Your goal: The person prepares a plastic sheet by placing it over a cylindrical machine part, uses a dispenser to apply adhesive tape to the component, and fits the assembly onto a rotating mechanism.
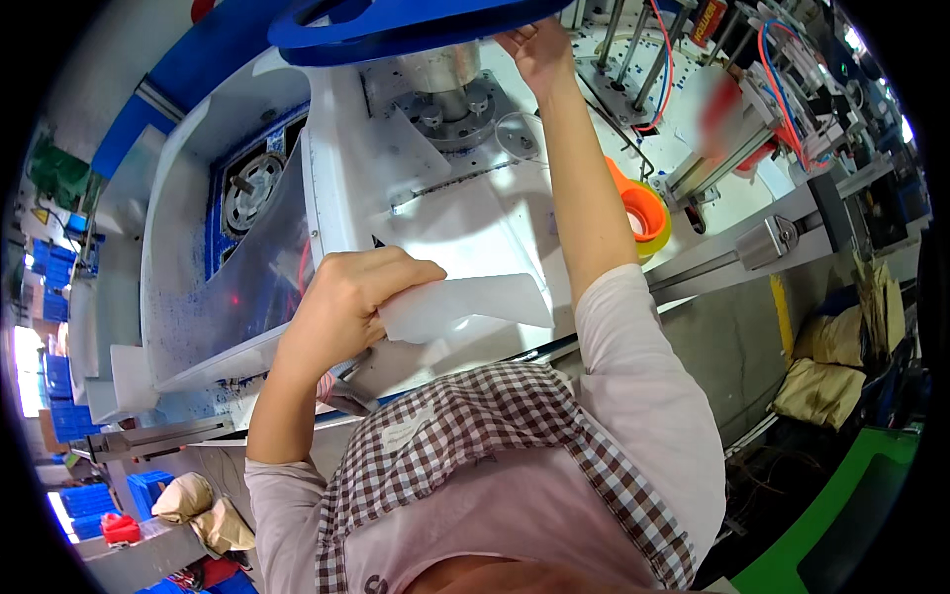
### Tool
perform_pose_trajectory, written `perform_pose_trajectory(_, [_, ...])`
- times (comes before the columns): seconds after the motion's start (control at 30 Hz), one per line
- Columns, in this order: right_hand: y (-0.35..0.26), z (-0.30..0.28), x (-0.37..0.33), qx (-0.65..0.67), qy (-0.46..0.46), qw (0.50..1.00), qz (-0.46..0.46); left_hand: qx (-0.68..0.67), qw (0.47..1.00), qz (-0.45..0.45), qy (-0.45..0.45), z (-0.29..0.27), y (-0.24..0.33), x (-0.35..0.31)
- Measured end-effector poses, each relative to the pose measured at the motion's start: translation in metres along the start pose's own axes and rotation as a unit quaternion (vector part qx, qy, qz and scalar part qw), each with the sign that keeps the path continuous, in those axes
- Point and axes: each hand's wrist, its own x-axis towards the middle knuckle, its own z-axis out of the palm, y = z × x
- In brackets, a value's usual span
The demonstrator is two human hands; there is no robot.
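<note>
Over the white desk [426,238], here's the blue ring [416,45]: probably stiff, best taken by its rim. Nearer, above the desk, the white sheet [465,305]: likely light, bendy, easily creased; hold an end. The left hand's [354,297] grip pinches its left end. The right hand [542,59] meets the ring's rim, fingertips hidden; can't tell its grip.

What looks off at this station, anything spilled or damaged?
Blue specks are scattered over the white housing on the left; they look like stray debris on an otherwise plain surface, source unclear. The white sheet in the left hand is bent, with no clear damage.
</note>
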Motion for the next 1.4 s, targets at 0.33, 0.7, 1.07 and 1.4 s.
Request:
perform_pose_trajectory(0.33, [-0.011, 0.002, 0.059, 0.007, -0.023, 0.999, -0.027, -0.008, 1.000, -0.020, -0.016, -0.002, 0.004, 0.004])
perform_pose_trajectory(0.7, [-0.015, -0.016, 0.052, 0.013, -0.192, 0.981, 0.031, -0.007, 1.000, -0.022, -0.018, -0.002, 0.001, 0.000])
perform_pose_trajectory(1.07, [-0.003, -0.008, 0.119, -0.061, -0.284, 0.957, 0.011, -0.021, 1.000, -0.009, -0.005, -0.004, 0.001, -0.001])
perform_pose_trajectory(1.4, [-0.024, 0.092, 0.182, -0.412, -0.282, 0.866, 0.017, -0.043, 0.998, 0.036, -0.001, -0.001, -0.002, 0.004])
